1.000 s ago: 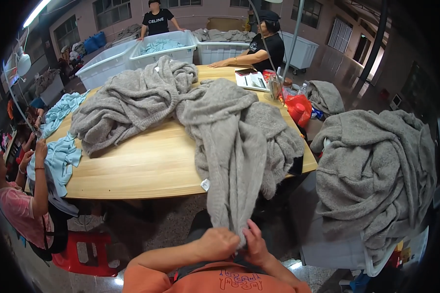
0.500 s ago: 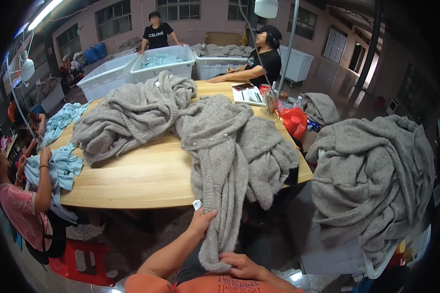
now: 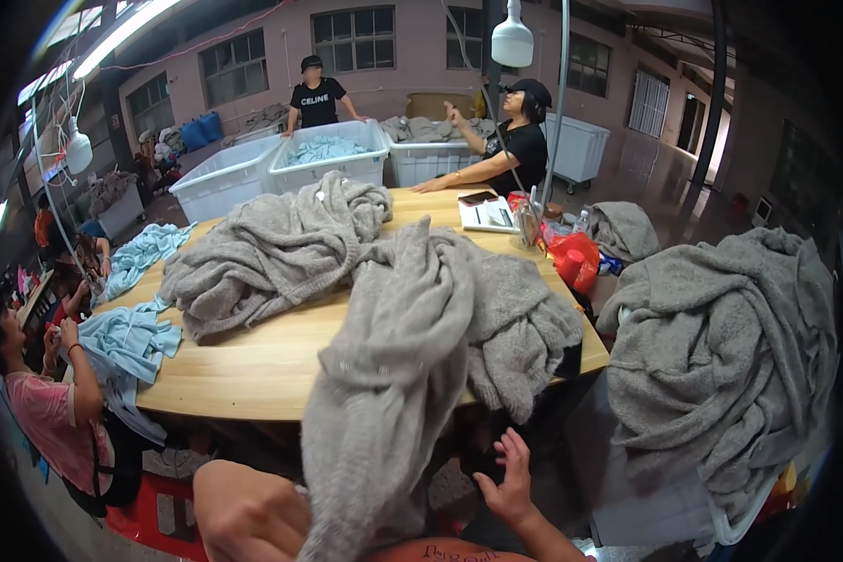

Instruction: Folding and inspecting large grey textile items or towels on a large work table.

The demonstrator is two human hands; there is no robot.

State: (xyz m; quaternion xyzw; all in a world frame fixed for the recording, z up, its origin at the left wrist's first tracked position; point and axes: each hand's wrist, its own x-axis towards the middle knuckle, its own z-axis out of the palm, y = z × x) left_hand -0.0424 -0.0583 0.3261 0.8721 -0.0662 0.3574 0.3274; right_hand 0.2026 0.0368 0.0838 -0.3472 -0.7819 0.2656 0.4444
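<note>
A grey knitted cardigan (image 3: 384, 375) is drawn up off the near table edge toward me, its lower end hanging down in front of my body and blurred by motion. My left arm (image 3: 244, 510) is bent beside it at the lower left; the hand itself is hidden behind the knit. To the right of the cardigan, my right hand (image 3: 510, 480) is raised with its fingers apart, holding nothing and not touching the cloth. Another grey knit garment (image 3: 525, 328) lies just right of the cardigan, drooping over the table edge.
A grey knit heap (image 3: 262, 253) lies on the wooden table (image 3: 244, 379); a larger pile (image 3: 721, 337) fills a bin at right. A person in pink (image 3: 42, 412) handles light-blue cloth (image 3: 131, 337). Two people in black stand beyond, near white bins (image 3: 337, 173). A red stool (image 3: 155, 510) stands lower left.
My right hand has let go of the cardigan's end and moved right, opening. The cardigan has swung up and left, and my left hand has gone behind it. The far-right person has raised a hand.
</note>
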